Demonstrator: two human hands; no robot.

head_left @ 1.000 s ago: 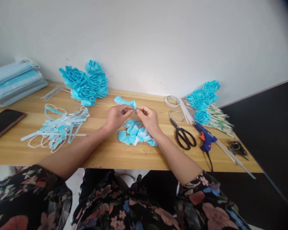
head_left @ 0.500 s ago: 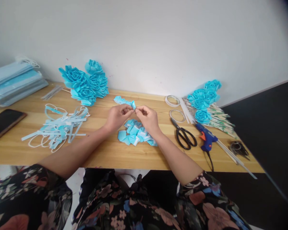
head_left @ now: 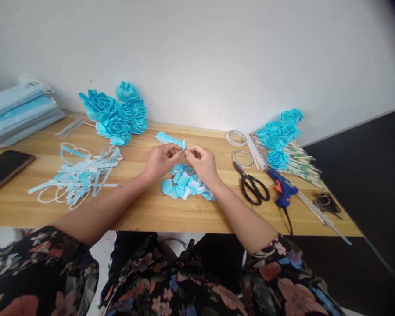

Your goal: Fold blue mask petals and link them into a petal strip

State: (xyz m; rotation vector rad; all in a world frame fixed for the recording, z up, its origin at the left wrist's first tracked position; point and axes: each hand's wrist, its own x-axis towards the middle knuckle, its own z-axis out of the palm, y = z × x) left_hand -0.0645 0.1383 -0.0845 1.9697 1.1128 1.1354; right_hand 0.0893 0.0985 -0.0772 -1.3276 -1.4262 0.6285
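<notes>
Pale wall (head_left: 191, 66) fills the background; wooden table (head_left: 134, 215) runs along its foot. Dark floral garment (head_left: 171, 281) on the person, at the table's near edge. Strap tangle (head_left: 82, 175), blue and white, spread on the left part of the table. Stack of blue masks (head_left: 23, 114) beyond it at far left, white cords on top. Right flower bunch (head_left: 279, 131), blue, lies at the right, stems toward the table's edge. Left flower cluster (head_left: 115, 114), fuller, against the wall. Dark phone (head_left: 8, 171) flat below the masks. Pile of folded blue pieces (head_left: 186, 182) at centre, nearer the person than the fingertips, partly covered by the right hand (head_left: 201, 160). Left hand (head_left: 163, 159) faces it, fingertips close together. Black-handled scissors (head_left: 253, 186) and blue glue gun (head_left: 283, 188) lie side by side, right of the right arm. Two tape rolls (head_left: 236, 138) just above the scissors. Folded blue strip (head_left: 167, 138) just beyond the left hand, its right end pinched between thumbs and fingers of both hands; one length or several pieces, cannot tell
</notes>
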